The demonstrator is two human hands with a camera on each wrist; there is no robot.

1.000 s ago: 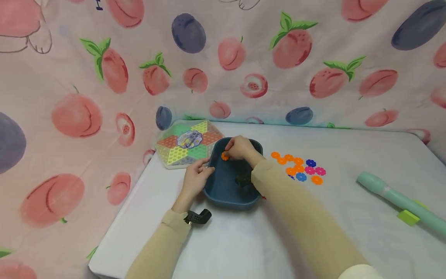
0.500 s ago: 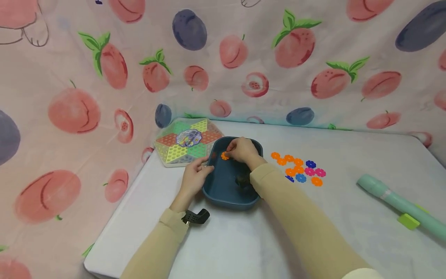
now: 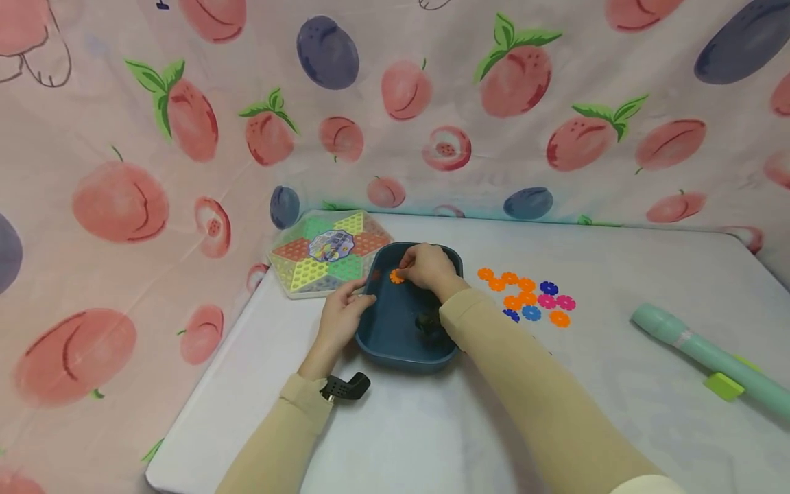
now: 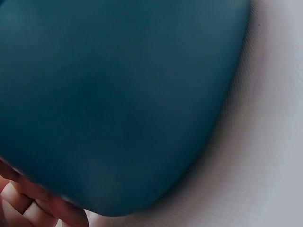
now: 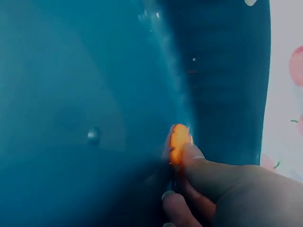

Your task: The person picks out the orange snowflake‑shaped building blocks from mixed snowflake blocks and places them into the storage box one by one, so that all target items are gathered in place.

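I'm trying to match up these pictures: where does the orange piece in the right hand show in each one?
Head: the orange piece is just below the picture's middle, pinched by the right hand inside the blue tray.
Left wrist: not in it.
Right wrist: the orange piece is right of and below the middle.
Shared landmark: the blue tray, seen in all three.

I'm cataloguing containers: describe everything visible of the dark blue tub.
The dark blue tub looks like smooth plastic: deep, open-topped, a rounded rectangle. It appears upright on the white table. The left hand grips its left rim; inside, the right hand pinches an orange disc, whose contact with the tub is unclear.
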